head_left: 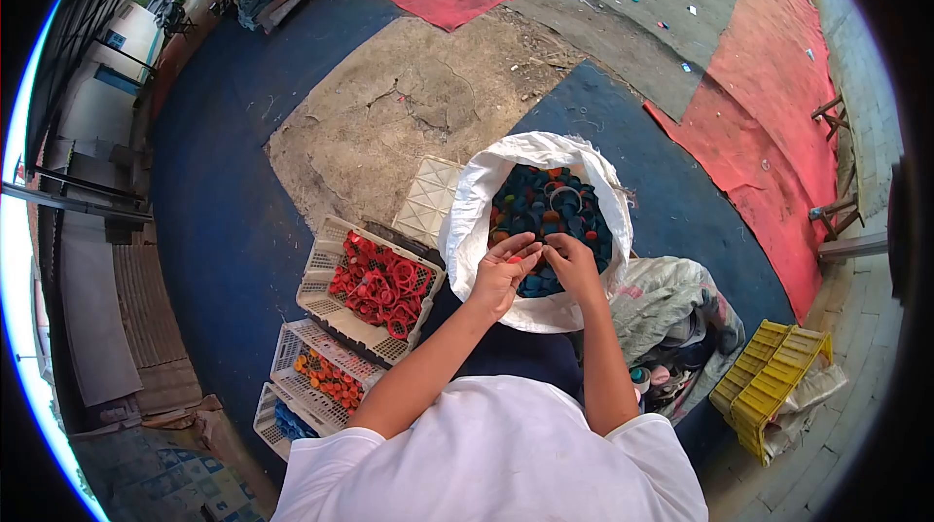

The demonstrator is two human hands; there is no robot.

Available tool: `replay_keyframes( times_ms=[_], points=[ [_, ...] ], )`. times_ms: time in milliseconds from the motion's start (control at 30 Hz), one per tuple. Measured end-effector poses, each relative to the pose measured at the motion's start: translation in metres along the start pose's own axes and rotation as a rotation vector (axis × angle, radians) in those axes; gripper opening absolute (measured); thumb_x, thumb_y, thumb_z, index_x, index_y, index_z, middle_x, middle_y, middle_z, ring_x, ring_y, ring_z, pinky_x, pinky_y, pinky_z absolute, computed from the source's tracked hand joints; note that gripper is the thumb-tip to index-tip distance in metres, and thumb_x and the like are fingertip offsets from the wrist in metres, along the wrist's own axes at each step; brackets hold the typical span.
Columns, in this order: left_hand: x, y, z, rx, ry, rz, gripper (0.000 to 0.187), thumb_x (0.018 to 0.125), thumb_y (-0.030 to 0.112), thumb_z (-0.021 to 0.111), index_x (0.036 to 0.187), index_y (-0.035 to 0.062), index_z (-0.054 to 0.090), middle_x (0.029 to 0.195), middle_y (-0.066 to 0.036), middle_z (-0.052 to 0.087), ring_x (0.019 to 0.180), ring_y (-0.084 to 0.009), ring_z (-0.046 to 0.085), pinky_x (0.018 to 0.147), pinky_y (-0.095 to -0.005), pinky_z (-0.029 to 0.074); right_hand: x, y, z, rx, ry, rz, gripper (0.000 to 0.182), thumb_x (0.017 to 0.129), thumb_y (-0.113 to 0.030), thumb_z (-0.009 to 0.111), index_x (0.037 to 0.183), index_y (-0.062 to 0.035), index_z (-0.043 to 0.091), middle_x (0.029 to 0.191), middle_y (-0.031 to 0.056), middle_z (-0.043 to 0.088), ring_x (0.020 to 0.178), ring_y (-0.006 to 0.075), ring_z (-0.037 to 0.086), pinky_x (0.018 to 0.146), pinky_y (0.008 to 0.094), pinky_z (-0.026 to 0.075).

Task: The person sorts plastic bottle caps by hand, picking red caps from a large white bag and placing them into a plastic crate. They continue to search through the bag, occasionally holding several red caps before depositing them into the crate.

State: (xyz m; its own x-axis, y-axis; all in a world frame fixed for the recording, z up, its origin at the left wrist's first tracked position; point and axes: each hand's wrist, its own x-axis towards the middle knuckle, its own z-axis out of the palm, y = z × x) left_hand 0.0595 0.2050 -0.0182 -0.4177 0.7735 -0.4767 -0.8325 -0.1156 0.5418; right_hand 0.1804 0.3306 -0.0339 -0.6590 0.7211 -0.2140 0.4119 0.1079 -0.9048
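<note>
A white woven sack [466,220] stands open in front of me, its rim rolled outward. Inside lie many dark teal caps [576,213] with some orange ones and a pale ring. Over the sack's near part, my left hand [504,274] has its fingers curled around a small red piece [516,258]. Close beside it on the right, my right hand [572,264] has thumb and fingers pressed together near the left fingertips. What the right fingers hold, if anything, is hidden.
Left of the sack are crates of red rings [377,284], orange caps [329,378] and blue pieces [290,422]. A white crate [428,201] lies behind them. At right are a grey sack [671,290] and yellow crates [769,381].
</note>
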Motion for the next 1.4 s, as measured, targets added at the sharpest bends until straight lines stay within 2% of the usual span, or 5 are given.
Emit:
replay_keyframes(
  times_ms=[267, 467, 600, 1100, 1400],
  points=[
    [0.000, 0.005, 0.000, -0.040, 0.078, 0.031, 0.052, 0.091, -0.018, 0.056, 0.139, 0.0012, 0.053, 0.139, -0.014, 0.056, 0.129, -0.0293, 0.058, 0.108, -0.0352, 0.053, 0.086, 0.022, 0.003, -0.317, 0.084, -0.017, 0.032, 0.081, -0.026, 0.071, 0.100, -0.0013, 0.072, 0.117, 0.0222, 0.069, 0.103, 0.0368, 0.067, 0.092, 0.0418, 0.052],
    [0.006, 0.008, -0.008, -0.087, 0.048, 0.002, 0.058, 0.098, -0.012, 0.046, 0.152, 0.0036, 0.037, 0.149, -0.019, 0.047, 0.132, -0.0371, 0.055, 0.111, -0.0456, 0.050, 0.131, 0.041, 0.034, -0.657, 0.142, 0.146, 0.063, 0.083, -0.035, 0.070, 0.142, -0.0213, 0.055, 0.163, 0.0138, 0.031, 0.147, 0.0416, 0.032, 0.114, 0.0667, 0.030],
    [0.004, 0.016, -0.007, -0.046, 0.114, -0.017, 0.057, 0.097, -0.013, 0.043, 0.150, 0.0090, 0.043, 0.143, -0.013, 0.054, 0.120, -0.0237, 0.061, 0.099, -0.0363, 0.052, 0.115, 0.078, 0.052, -0.871, -0.083, 0.229, 0.073, 0.086, -0.043, 0.064, 0.155, -0.0321, 0.040, 0.169, 0.0123, 0.014, 0.155, 0.0403, 0.008, 0.109, 0.0820, 0.014],
    [0.021, 0.031, -0.023, -0.140, 0.189, 0.032, 0.029, 0.095, 0.003, 0.051, 0.123, 0.0022, 0.059, 0.117, -0.010, 0.064, 0.108, -0.0223, 0.061, 0.096, -0.0365, 0.049, 0.011, 0.045, 0.044, -0.904, -0.453, 0.143, 0.098, 0.077, -0.042, 0.074, 0.162, -0.0307, 0.025, 0.168, 0.0173, 0.017, 0.152, 0.0493, 0.014, 0.117, 0.0731, 0.012],
    [0.024, 0.024, -0.024, -0.174, 0.202, -0.011, 0.030, 0.095, 0.003, 0.052, 0.124, -0.0010, 0.057, 0.117, -0.013, 0.064, 0.110, -0.0252, 0.062, 0.099, -0.0381, 0.050, -0.003, 0.033, -0.007, -0.518, -0.496, 0.184, 0.036, 0.088, -0.011, 0.065, 0.123, -0.0080, 0.071, 0.116, 0.0227, 0.070, 0.105, 0.0378, 0.068, 0.092, 0.0395, 0.053]
  ],
)
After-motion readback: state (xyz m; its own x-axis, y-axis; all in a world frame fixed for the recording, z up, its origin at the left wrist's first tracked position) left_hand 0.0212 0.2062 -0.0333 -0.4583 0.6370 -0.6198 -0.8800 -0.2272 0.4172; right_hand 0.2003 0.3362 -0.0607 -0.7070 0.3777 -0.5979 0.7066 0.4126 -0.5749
